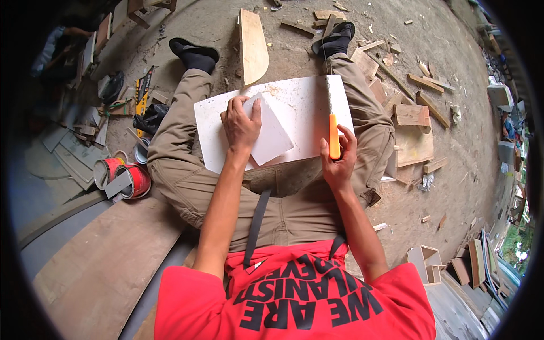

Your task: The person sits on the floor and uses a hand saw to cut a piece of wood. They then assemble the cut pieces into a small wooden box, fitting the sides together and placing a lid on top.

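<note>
A large white board [309, 133] lies across my lap, specked with brown dust. On top of it a smaller white panel piece [276, 135] sits at a slant. My left hand [242, 123] grips that piece, its fingers over the upper left part and the thumb along the top edge. My right hand [340, 158] is closed round the orange handle of a hand saw [334, 139]. The saw's long thin blade points away from me over the board's right part, apart from the small piece. The fingers under the handle are partly hidden.
A pale wooden piece with a rounded end [254, 50] lies beyond the board. Wood offcuts [412, 115] are scattered at right. Red paint cans [135, 181] stand by my left knee, near a large brown panel [107, 255]. A person [54, 51] shows partly at far left.
</note>
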Motion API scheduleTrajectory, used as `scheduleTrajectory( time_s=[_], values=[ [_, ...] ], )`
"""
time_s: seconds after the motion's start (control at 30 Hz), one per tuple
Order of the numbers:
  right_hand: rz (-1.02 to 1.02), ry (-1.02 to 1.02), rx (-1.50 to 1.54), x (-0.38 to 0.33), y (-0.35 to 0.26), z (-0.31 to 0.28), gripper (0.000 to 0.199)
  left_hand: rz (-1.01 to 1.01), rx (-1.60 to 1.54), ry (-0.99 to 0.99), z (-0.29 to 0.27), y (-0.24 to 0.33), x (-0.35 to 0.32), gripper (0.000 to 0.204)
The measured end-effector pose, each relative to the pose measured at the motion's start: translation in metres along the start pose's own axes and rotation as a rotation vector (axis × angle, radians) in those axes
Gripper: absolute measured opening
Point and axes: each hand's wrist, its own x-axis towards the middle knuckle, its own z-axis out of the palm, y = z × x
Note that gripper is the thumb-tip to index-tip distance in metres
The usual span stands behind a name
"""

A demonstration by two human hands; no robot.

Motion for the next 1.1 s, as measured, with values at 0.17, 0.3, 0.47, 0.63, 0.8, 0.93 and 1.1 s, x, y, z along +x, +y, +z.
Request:
scheduleTrajectory(
  time_s=[0.17,0.3,0.47,0.63,0.8,0.93,1.1],
  values=[
    [-0.011,0.012,0.015,0.001,-0.001,0.000,0.049,0.002,-0.014,0.006,-0.003,0.003,0.003,0.028],
    [0.007,-0.022,-0.048,0.002,-0.001,-0.004,0.051,0.107,-0.033,-0.018,-0.005,0.018,0.021,0.020],
    [0.069,-0.051,0.022,0.001,0.004,-0.007,0.056,0.334,-0.024,-0.008,0.012,0.021,0.042,0.022],
    [-0.024,0.013,0.040,0.009,-0.005,-0.006,0.054,0.332,-0.030,-0.125,0.020,0.011,0.026,0.032],
    [0.069,-0.010,0.039,0.006,-0.012,-0.009,0.052,0.286,0.055,-0.160,0.031,0.007,0.009,0.041],
    [0.151,-0.015,0.130,-0.003,-0.016,-0.003,0.050,0.237,0.044,-0.152,0.039,0.015,0.011,0.043],
    [0.066,-0.072,0.116,-0.020,-0.031,0.018,0.052,0.173,0.020,-0.103,0.046,0.019,0.011,0.045]
  ],
)
